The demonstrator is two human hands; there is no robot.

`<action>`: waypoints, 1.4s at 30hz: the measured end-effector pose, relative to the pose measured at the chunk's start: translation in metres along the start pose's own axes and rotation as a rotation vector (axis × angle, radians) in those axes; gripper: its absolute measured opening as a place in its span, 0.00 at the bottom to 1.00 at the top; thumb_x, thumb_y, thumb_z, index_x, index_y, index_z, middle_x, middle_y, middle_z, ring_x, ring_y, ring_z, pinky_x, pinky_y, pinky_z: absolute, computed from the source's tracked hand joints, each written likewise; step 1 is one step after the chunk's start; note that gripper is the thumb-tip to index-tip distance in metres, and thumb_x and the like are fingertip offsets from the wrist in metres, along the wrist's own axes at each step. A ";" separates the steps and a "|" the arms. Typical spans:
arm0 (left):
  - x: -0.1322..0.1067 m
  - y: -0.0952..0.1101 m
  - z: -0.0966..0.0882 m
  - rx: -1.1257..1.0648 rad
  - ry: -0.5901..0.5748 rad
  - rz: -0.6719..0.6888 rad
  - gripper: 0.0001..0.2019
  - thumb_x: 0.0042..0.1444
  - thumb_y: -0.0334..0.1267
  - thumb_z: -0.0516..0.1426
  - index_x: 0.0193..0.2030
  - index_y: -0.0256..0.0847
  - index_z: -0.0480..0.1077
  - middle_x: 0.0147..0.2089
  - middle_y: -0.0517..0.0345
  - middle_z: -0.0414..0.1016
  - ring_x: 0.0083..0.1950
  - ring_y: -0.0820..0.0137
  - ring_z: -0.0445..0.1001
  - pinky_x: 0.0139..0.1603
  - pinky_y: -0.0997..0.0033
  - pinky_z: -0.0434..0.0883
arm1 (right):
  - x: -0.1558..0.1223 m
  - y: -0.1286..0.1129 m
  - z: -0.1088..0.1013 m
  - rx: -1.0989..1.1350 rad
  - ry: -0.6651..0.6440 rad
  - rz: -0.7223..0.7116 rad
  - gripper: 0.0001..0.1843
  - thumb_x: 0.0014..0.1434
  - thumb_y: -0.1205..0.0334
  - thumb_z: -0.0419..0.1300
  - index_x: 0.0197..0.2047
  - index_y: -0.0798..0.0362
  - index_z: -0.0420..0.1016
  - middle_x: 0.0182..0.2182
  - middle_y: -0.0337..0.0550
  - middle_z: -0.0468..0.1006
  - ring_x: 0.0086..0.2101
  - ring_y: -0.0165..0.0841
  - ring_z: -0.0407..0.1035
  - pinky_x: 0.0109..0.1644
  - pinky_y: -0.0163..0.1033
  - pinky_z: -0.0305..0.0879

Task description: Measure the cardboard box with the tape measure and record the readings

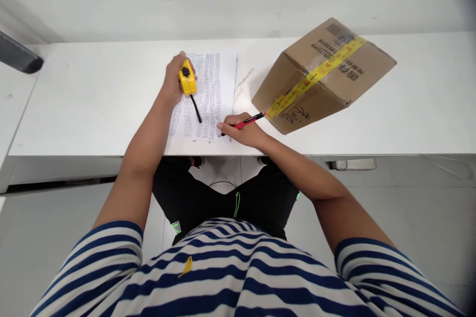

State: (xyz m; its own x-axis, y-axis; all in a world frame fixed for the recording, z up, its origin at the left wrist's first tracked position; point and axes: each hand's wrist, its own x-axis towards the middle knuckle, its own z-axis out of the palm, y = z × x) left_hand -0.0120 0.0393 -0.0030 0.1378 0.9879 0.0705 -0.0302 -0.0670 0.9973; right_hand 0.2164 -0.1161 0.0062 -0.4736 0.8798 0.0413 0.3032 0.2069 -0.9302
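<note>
Visibly, left fingers (182,55) clasp a tape measure (188,84), right fingers (228,129) a red pen (253,119).

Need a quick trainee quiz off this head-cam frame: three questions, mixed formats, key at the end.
1. True or false: a strip of yellow tape runs across the cardboard box.

2. Multiple choice: what does the left hand hold?
a) a pair of scissors
b) a yellow tape measure
c) a stapler

3. Fill in the blank: the tip of the red-and-black pen in the right hand points down at the ____.

Key:
1. True
2. b
3. paper
</note>
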 end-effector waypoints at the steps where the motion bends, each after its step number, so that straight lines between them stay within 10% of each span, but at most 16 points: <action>1: -0.002 -0.001 0.004 0.043 0.004 0.025 0.32 0.55 0.76 0.54 0.29 0.46 0.63 0.21 0.61 0.64 0.32 0.71 0.72 0.38 0.64 0.71 | -0.001 -0.001 0.000 0.003 0.006 0.002 0.30 0.63 0.37 0.60 0.21 0.51 0.63 0.20 0.36 0.66 0.24 0.28 0.60 0.29 0.38 0.55; 18: -0.014 0.001 0.022 0.161 0.042 0.083 0.21 0.63 0.55 0.60 0.28 0.43 0.63 0.25 0.63 0.64 0.29 0.72 0.71 0.34 0.69 0.70 | -0.001 0.006 0.000 -0.030 -0.014 -0.013 0.25 0.63 0.47 0.61 0.21 0.51 0.62 0.20 0.35 0.64 0.25 0.27 0.57 0.31 0.39 0.53; 42: -0.014 0.005 0.023 0.138 0.026 0.072 0.18 0.61 0.55 0.61 0.31 0.44 0.68 0.27 0.56 0.73 0.30 0.69 0.74 0.33 0.69 0.72 | -0.003 0.004 0.002 -0.017 0.043 -0.039 0.27 0.64 0.44 0.59 0.20 0.50 0.59 0.19 0.34 0.62 0.24 0.27 0.55 0.29 0.38 0.52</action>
State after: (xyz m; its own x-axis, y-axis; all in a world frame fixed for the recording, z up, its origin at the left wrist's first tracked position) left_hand 0.0089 0.0214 0.0015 0.1149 0.9830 0.1432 0.0979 -0.1547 0.9831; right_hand 0.2178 -0.1186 0.0016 -0.4492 0.8885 0.0940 0.2995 0.2489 -0.9211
